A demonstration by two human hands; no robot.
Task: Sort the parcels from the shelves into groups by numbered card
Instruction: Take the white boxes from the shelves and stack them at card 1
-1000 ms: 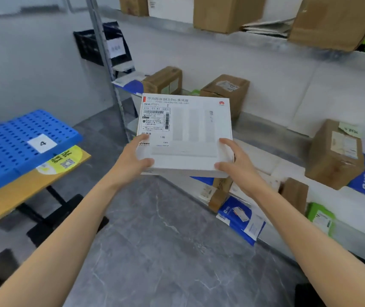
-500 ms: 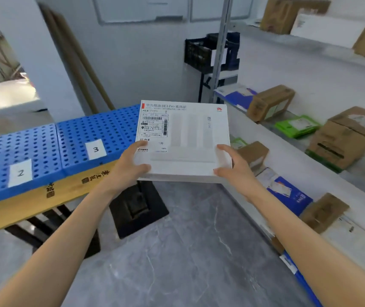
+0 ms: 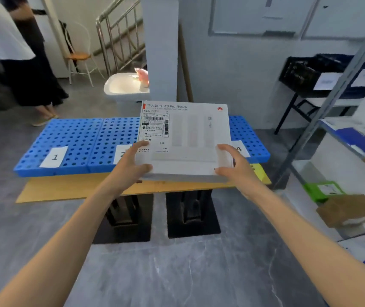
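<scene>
Blue trays (image 3: 73, 138) behind — left hand (image 3: 130, 166) and right hand (image 3: 238, 168) grip the white parcel (image 3: 190, 138).

Card 1 (image 3: 54, 156), card 2 (image 3: 121, 154) and card 4 (image 3: 240, 149) lie left to right on perforated panels (image 3: 77, 138) atop a wooden board (image 3: 70, 187); shelving (image 3: 311, 134) stands right.
</scene>
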